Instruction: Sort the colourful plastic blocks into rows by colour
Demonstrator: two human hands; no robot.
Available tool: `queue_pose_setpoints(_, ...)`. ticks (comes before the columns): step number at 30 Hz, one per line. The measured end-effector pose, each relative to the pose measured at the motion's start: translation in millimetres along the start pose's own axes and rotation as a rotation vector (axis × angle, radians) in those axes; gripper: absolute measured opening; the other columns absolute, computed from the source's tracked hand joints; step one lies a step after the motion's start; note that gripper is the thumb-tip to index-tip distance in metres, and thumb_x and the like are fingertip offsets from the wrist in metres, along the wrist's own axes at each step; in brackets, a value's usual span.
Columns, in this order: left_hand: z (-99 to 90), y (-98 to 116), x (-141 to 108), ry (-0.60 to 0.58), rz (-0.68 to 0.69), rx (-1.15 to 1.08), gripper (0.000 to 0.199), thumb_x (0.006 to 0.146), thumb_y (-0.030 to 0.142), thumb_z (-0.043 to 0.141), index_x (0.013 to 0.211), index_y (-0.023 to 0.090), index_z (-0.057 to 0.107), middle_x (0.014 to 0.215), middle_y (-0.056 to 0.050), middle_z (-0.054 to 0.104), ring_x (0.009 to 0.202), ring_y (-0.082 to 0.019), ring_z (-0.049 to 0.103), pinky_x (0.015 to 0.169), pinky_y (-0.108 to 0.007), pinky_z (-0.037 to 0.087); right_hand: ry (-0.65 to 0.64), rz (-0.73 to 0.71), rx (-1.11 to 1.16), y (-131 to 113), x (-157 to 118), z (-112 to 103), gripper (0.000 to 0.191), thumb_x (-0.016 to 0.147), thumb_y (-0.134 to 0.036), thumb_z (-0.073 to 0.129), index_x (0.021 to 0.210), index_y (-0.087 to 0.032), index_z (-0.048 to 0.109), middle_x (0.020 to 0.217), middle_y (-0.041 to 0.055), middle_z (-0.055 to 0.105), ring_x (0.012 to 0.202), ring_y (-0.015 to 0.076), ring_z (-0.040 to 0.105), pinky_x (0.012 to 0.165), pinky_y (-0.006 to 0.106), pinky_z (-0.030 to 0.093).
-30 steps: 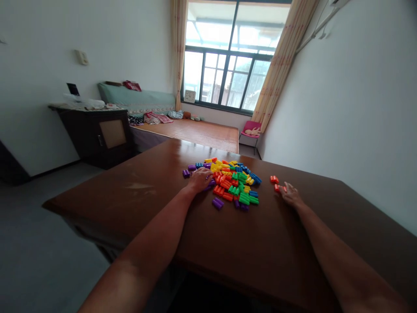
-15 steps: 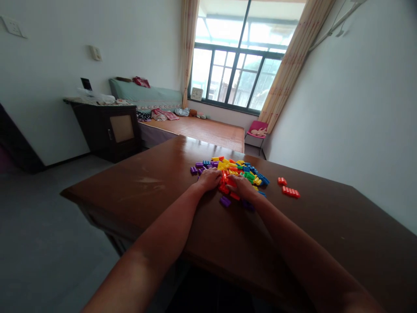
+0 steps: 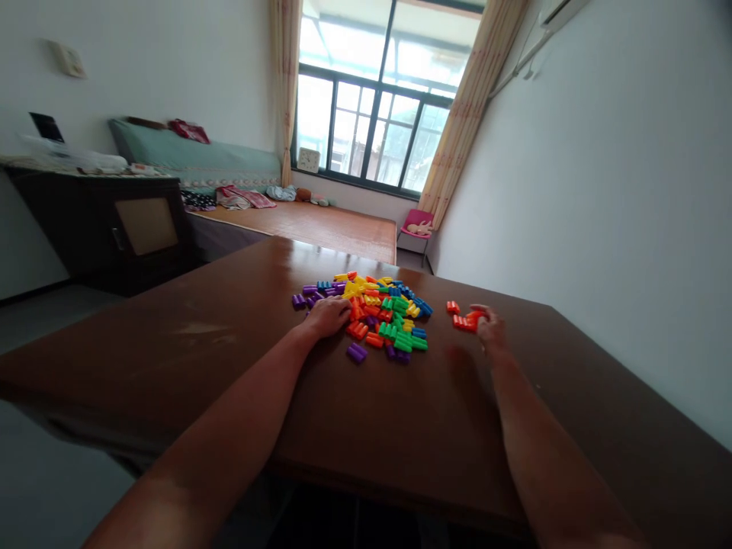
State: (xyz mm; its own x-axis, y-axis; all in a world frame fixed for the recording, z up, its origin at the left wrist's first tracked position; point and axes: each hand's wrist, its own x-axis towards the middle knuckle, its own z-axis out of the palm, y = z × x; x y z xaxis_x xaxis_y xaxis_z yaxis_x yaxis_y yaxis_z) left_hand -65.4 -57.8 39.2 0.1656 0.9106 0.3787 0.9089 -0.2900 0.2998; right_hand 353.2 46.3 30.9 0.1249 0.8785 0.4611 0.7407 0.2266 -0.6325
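A loose pile of plastic blocks in purple, yellow, orange, green and blue [image 3: 394, 305] lies on the brown table [image 3: 366, 404]. My left hand [image 3: 330, 316] rests at the pile's left side, its fingertips against orange blocks; what it may grip is too small to tell. To the right of the pile, my right hand [image 3: 490, 328] has its fingers closed on an orange block [image 3: 474, 316], just above a row of orange blocks [image 3: 462, 324]. A small orange block [image 3: 452, 306] lies beside that row. One purple block [image 3: 357, 352] sits at the pile's near edge.
Beyond the table stands a bed [image 3: 337, 229] with cloths on it. A dark cabinet [image 3: 91, 221] is at the left, and a pink chair [image 3: 417, 221] holding a doll stands under the window [image 3: 366, 137].
My right hand has moved from the pile out to the right, carrying an orange block to the separate orange ones. My left hand has stayed by the pile. The view has turned right.
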Motion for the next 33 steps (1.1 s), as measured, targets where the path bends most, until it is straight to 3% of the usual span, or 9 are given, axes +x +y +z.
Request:
queue_pose_setpoints(3,0.7,-2.2,0.9,0.000,-0.001,0.007,0.027,0.089,0.034,0.044,0.096,0.023,0.068,0.100,-0.006,0.068,0.094,-0.022,0.062,0.083,-0.032,0.045,0.242,0.328,0.009,60.5,10.3,-17.8,0.040,0.074,-0.026,0.042,0.108,-0.012,0.059,0.097,0.0144,0.069,0.077,0.0212,0.064,0.067,0.032,0.052)
queue_pose_setpoints(5,2.2,-4.6,1.7,0.004,0.019,0.010,0.028,0.089,0.035,0.044,0.097,0.022,0.067,0.100,-0.006,0.068,0.094,-0.021,0.062,0.083,-0.031,0.045,0.279,0.425,-0.052,83.8,11.6,-23.8,0.035,0.071,-0.026,0.049,0.101,-0.013,0.061,0.095,0.0146,0.069,0.078,0.0230,0.064,0.070,0.035,0.052)
queue_pose_setpoints(9,6.5,-11.3,3.0,0.011,0.050,0.005,0.028,0.090,0.035,0.043,0.097,0.022,0.067,0.102,-0.006,0.069,0.096,-0.021,0.062,0.086,-0.031,0.046,0.310,0.450,-0.113,99.3,10.8,-29.0,0.028,0.069,-0.021,0.051,0.093,-0.015,0.064,0.094,0.0141,0.068,0.088,0.0265,0.063,0.083,0.040,0.049)
queue_pose_setpoints(14,9.8,-17.1,4.7,0.006,0.055,0.000,0.028,0.089,0.035,0.045,0.098,0.022,0.067,0.102,-0.006,0.069,0.097,-0.022,0.063,0.088,-0.032,0.046,0.384,0.485,-0.161,103.3,11.4,-26.8,0.038,0.076,-0.019,0.043,0.109,-0.015,0.060,0.109,0.0134,0.065,0.096,0.0244,0.061,0.087,0.037,0.048)
queue_pose_setpoints(18,9.6,-17.0,5.5,0.005,0.058,-0.007,0.027,0.088,0.035,0.046,0.097,0.022,0.067,0.102,-0.006,0.070,0.098,-0.022,0.062,0.088,-0.032,0.045,0.315,0.523,-0.203,105.0,23.4,-19.0,0.043,0.077,-0.019,0.046,0.118,-0.015,0.058,0.113,0.0143,0.064,0.101,0.0251,0.060,0.089,0.038,0.046)
queue_pose_setpoints(23,6.2,-13.5,4.9,0.005,0.070,0.009,0.026,0.088,0.034,0.046,0.096,0.021,0.067,0.100,-0.006,0.070,0.095,-0.023,0.062,0.086,-0.032,0.046,0.169,0.468,-0.248,102.0,53.3,-15.1,0.044,0.076,-0.032,0.059,0.118,-0.023,0.062,0.116,0.0138,0.063,0.110,0.0306,0.056,0.097,0.048,0.039)
queue_pose_setpoints(27,4.3,-12.3,4.8,0.001,0.079,0.009,0.028,0.089,0.035,0.044,0.096,0.021,0.067,0.098,-0.007,0.070,0.093,-0.023,0.063,0.084,-0.033,0.046,-0.028,0.395,-0.444,100.2,64.1,-13.0,0.043,0.079,-0.048,0.057,0.118,-0.028,0.061,0.124,0.0132,0.060,0.118,0.0361,0.049,0.095,0.058,0.036)
queue_pose_setpoints(29,4.2,-12.5,5.3,0.002,0.077,0.008,0.028,0.088,0.035,0.044,0.096,0.020,0.067,0.098,-0.007,0.070,0.093,-0.023,0.063,0.083,-0.033,0.046,-0.097,0.339,-0.506,102.6,63.0,-13.0,0.038,0.080,-0.045,0.058,0.114,-0.029,0.062,0.115,0.0111,0.064,0.116,0.0351,0.050,0.092,0.056,0.038)
queue_pose_setpoints(33,5.2,-13.6,7.5,-0.004,0.067,0.015,0.029,0.089,0.037,0.043,0.097,0.020,0.066,0.101,-0.007,0.070,0.097,-0.024,0.063,0.085,-0.033,0.047,-0.109,0.309,-0.470,113.7,54.9,-19.8,0.023,0.075,-0.027,0.061,0.098,-0.026,0.064,0.093,0.0073,0.067,0.106,0.0292,0.056,0.087,0.045,0.045)
